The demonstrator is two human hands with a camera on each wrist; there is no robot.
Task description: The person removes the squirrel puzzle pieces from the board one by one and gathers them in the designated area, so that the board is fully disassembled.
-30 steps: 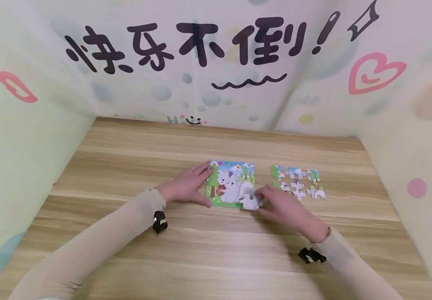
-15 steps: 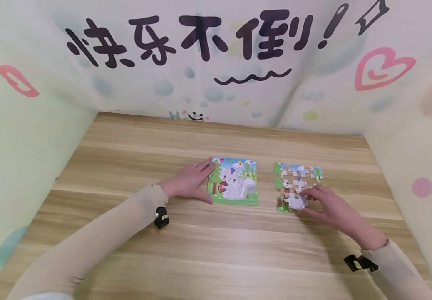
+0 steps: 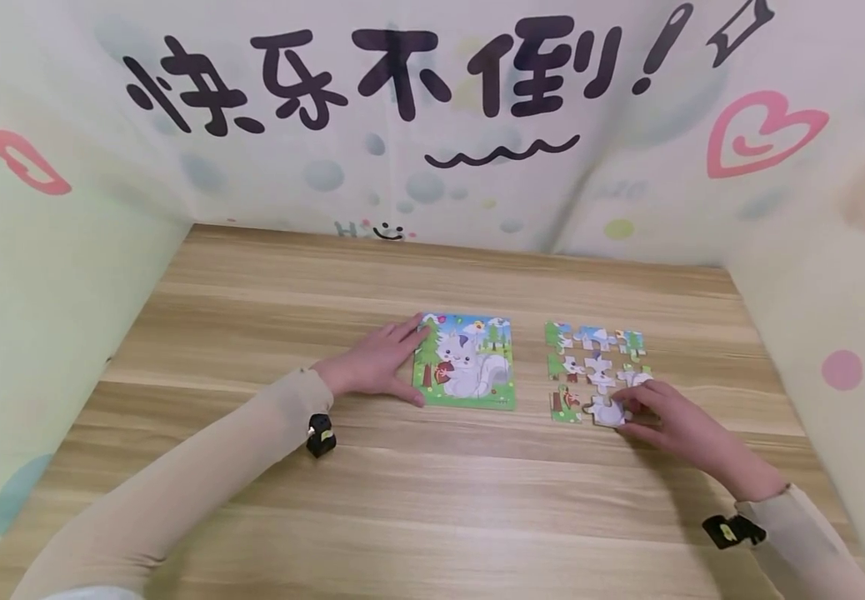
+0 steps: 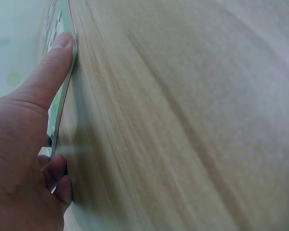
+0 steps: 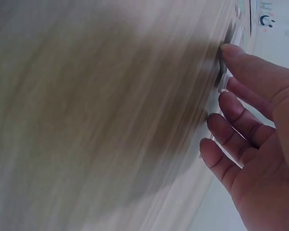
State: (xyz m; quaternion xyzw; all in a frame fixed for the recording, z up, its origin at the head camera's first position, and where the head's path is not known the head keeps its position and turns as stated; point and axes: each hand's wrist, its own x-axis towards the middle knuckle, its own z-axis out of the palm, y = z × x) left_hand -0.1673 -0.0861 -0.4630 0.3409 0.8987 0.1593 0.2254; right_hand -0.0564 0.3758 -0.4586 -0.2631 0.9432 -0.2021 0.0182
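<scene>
A square picture card (image 3: 465, 362) showing a white squirrel with an acorn lies flat on the table. My left hand (image 3: 372, 364) rests at its left side, thumb at the lower left corner and fingers spread toward the upper left one. The left wrist view has the thumb (image 4: 58, 62) lying along the card's edge. To the right, my right hand (image 3: 676, 425) pinches a white jigsaw piece (image 3: 607, 412) between thumb and fingers, in the bottom row of the loose pieces. In the right wrist view the piece is mostly hidden behind the thumb (image 5: 253, 67).
Loose jigsaw pieces lie in rows right of the card, among them a top-row piece (image 3: 592, 337), a centre piece (image 3: 598, 372) and a bottom-left piece (image 3: 565, 403). The wooden table (image 3: 417, 500) meets a printed cloth wall (image 3: 312, 200) behind and at both sides.
My right hand has moved right, carrying the white jigsaw piece from the card's lower right corner to the bottom row, then slightly further right of the bottom-left piece. My left hand stays on the card.
</scene>
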